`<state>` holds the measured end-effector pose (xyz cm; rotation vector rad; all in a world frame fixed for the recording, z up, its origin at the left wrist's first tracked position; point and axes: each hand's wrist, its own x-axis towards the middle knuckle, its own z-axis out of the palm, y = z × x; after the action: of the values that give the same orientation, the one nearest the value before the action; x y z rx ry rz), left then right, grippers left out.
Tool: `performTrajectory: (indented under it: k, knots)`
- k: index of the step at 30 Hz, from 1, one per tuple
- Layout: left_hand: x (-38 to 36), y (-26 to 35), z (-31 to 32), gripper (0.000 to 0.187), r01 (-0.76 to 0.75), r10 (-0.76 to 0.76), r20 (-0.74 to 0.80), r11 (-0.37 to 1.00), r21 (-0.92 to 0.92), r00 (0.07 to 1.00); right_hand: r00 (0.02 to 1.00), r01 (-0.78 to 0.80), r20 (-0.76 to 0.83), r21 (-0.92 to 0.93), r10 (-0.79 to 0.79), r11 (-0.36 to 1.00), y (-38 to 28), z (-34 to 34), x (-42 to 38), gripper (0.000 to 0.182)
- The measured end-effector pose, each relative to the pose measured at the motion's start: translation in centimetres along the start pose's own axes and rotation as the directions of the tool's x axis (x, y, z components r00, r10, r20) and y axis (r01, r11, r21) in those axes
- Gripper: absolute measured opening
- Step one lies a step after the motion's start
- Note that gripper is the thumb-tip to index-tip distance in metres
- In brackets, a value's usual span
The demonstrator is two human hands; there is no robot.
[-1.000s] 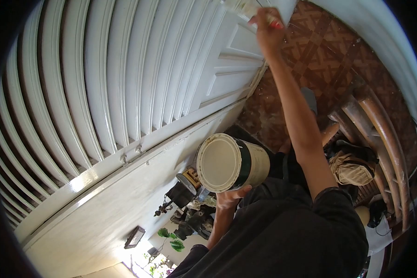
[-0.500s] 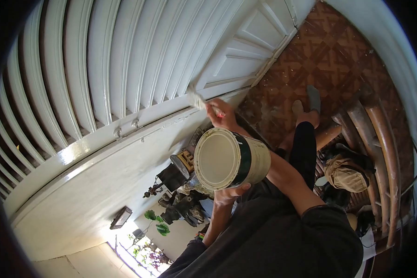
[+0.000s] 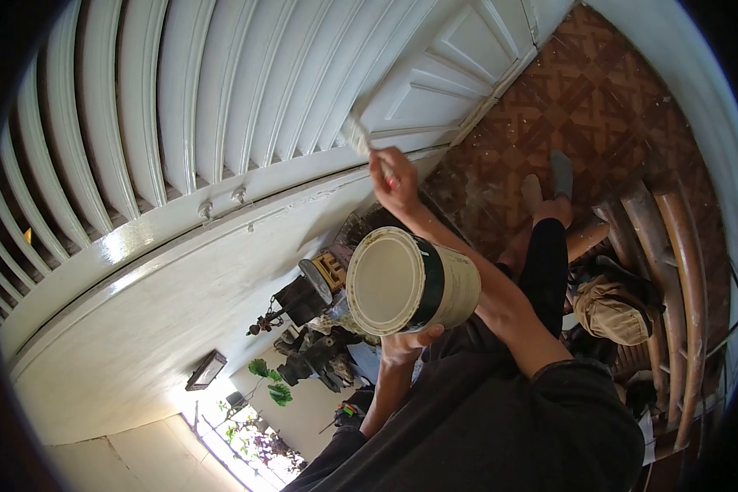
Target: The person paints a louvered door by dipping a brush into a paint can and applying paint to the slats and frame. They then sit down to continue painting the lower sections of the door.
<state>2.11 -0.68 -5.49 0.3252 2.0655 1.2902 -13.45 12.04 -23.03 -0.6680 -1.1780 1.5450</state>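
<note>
My left hand (image 3: pixel 408 344) grips a paint can (image 3: pixel 455 287) from below, its fingers wrapped against the lower side. The can has a dark green band and a pale label, and its round cream-coloured end (image 3: pixel 388 281) faces me, with paint smears along the rim. Out past the can, my right hand (image 3: pixel 398 182) is closed around the handle of a paintbrush (image 3: pixel 356 136), where a bit of red shows between the fingers. The pale bristles lie at the lower ends of the slats on a white louvred door (image 3: pixel 258 90), close to its panelled part (image 3: pixel 443 74).
A wooden bench (image 3: pixel 681 287) stands at the right with a tan cloth bag (image 3: pixel 611 312) on it. My feet are on the patterned brown floor (image 3: pixel 599 98). Beyond the can are a dark lantern-like object (image 3: pixel 302 302), a green-leaved plant (image 3: pixel 275 385) and a small wall frame (image 3: pixel 206 371).
My right hand and the brush have moved up and slightly right along the slat ends. The can stays nearly in place in my left hand, and the view has shifted a little.
</note>
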Motion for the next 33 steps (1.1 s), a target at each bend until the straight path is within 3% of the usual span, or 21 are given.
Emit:
performTrajectory:
  k: [3,9,14,19,23,26,29,33]
  knots:
    - [-0.2,-0.1,0.4,0.080,-0.024,0.024,-0.022,0.999,0.021,0.999,0.998,-0.038,0.048,0.087,0.034,0.995,-0.6,1.4,-3.1,0.007]
    - [-0.4,0.6,1.4,0.080,0.041,-0.042,-0.028,0.998,-0.039,0.999,0.937,-0.350,0.107,0.229,0.334,0.908,-0.6,0.7,-4.6,0.003]
    - [-1.1,-0.7,0.9,0.080,-0.017,0.020,-0.021,0.989,0.145,1.000,0.975,-0.154,-0.120,0.223,0.184,0.962,1.1,-0.7,1.1,0.004]
    - [-1.4,-1.4,0.4,0.084,-0.019,0.020,-0.007,0.991,0.136,1.000,0.953,-0.071,-0.272,0.220,0.131,0.973,0.0,-0.7,2.3,0.005]
    - [-1.0,0.3,1.5,0.085,0.064,-0.067,-0.049,0.997,-0.050,0.997,0.992,-0.030,-0.118,0.063,0.037,0.998,-0.3,0.8,-1.0,0.007]
    - [-0.7,0.5,2.1,0.084,0.065,-0.071,-0.075,0.995,-0.077,0.995,0.997,-0.065,-0.029,0.097,0.068,0.993,-1.0,1.9,-4.0,0.006]
    - [-0.7,0.5,2.2,0.083,0.057,-0.064,-0.082,0.995,-0.081,0.995,0.965,-0.262,0.055,0.220,0.256,0.940,-1.3,2.3,-6.1,0.004]
    - [-0.9,0.2,2.0,0.083,0.062,-0.068,-0.067,0.994,-0.094,0.995,0.942,-0.322,-0.001,0.281,0.336,0.904,-1.9,1.5,-2.8,0.004]
